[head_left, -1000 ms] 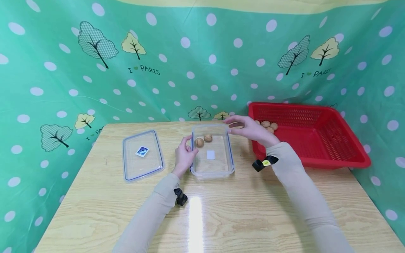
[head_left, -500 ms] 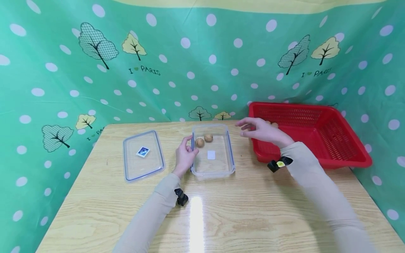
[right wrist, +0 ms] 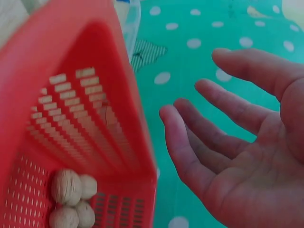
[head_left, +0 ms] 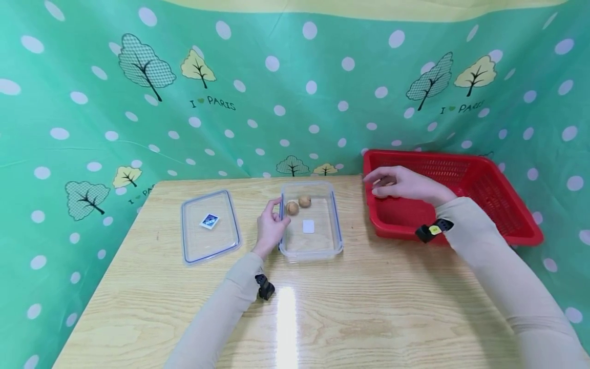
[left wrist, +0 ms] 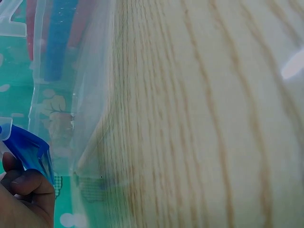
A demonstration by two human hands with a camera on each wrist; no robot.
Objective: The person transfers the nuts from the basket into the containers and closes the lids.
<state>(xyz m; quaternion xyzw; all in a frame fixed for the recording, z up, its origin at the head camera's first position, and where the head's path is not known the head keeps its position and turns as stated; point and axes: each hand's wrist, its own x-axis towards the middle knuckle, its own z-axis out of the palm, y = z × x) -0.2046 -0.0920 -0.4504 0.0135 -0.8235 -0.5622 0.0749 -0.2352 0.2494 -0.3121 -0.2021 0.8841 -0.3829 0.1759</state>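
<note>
My left hand grips the left side of a clear plastic food container. In the left wrist view its fingers curl at a blue latch flap. Two walnuts lie inside, one walnut near the left wall and another walnut just behind it. My right hand hovers over the left end of a red basket, fingers spread and bent, holding nothing. Several walnuts sit in a basket corner in the right wrist view; from the head the hand mostly hides them.
A clear lid with a blue seal and a small blue-and-white label lies flat left of the container. A green polka-dot cloth hangs behind and beside the wooden table.
My right hand has moved right, from beside the container's far right corner to over the basket. The left hand stays at the container, and the two walnuts inside have not moved.
</note>
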